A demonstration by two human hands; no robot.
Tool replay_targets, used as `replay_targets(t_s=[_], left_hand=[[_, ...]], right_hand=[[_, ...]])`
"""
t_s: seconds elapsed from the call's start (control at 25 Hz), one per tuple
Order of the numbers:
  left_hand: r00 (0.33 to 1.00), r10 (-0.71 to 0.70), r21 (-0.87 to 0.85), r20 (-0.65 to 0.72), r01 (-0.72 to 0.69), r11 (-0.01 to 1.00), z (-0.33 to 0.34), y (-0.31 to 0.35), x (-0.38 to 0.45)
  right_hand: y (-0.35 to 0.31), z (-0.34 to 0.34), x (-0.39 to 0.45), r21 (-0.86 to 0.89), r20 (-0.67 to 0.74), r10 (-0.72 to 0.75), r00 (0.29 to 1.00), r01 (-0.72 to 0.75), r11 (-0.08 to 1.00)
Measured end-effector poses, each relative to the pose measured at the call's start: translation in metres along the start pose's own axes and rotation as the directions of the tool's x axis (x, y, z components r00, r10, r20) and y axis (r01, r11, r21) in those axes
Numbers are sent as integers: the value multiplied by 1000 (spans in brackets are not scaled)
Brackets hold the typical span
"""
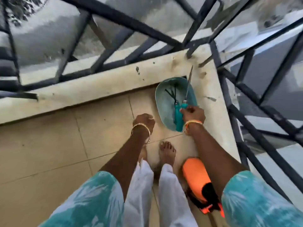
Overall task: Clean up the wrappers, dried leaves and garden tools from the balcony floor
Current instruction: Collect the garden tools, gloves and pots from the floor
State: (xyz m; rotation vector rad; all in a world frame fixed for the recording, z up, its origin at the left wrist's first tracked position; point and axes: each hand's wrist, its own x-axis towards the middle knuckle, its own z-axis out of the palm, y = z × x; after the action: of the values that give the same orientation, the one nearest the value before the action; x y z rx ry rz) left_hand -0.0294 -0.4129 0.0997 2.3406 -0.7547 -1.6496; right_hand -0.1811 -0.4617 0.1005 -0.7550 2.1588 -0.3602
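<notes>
A: What is held at this moment?

B: A teal-handled tool (188,89) with a long thin metal shaft is gripped at its handle by the right hand (193,114), fingers curled around it, right of centre in the frame. Its tip is pointed up towards the ledge (98,86) and the railing (114,51).

A: And the other tools?

B: A second teal-handled tool, a small rake (176,105), is seen lying inside the teal tub (161,102), which is set on the floor tiles (49,145) in the corner just below the ledge. The left hand (145,121) is held in a loose curl at centre frame, and nothing is seen in it.

A: What could go wrong from here?

B: The thin shaft could be caught on the tub rim or the ledge if it is lowered at this tilt, and the tub might be tipped. The handle is held close to the rake handle, so the rake could be knocked out. Bare feet (167,153) are placed just below the tub; a dropped pointed tool would be a hazard there.

A: Anything else nearby?

B: An orange and black object (196,179) is seen at lower right, beside the right forearm; it could be kicked. No wrappers or leaves can be made out in view, though the picture is blurred.
</notes>
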Motion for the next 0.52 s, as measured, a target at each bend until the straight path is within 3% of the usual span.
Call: replay_targets(t_s=[0.16, 0.32, 0.52], left_hand=[[995, -93, -62, -46, 90, 994, 54, -28, 65], [997, -36, -41, -64, 34, 999, 78, -33, 96], [990, -50, -158, -129, 29, 987, 91, -35, 118]], right_hand=[[26, 45, 64, -62, -54, -54, 997, 51, 997], [52, 75, 105, -182, -85, -66, 994, 50, 982], [71, 92, 140, -283, -70, -39, 997, 18, 959]])
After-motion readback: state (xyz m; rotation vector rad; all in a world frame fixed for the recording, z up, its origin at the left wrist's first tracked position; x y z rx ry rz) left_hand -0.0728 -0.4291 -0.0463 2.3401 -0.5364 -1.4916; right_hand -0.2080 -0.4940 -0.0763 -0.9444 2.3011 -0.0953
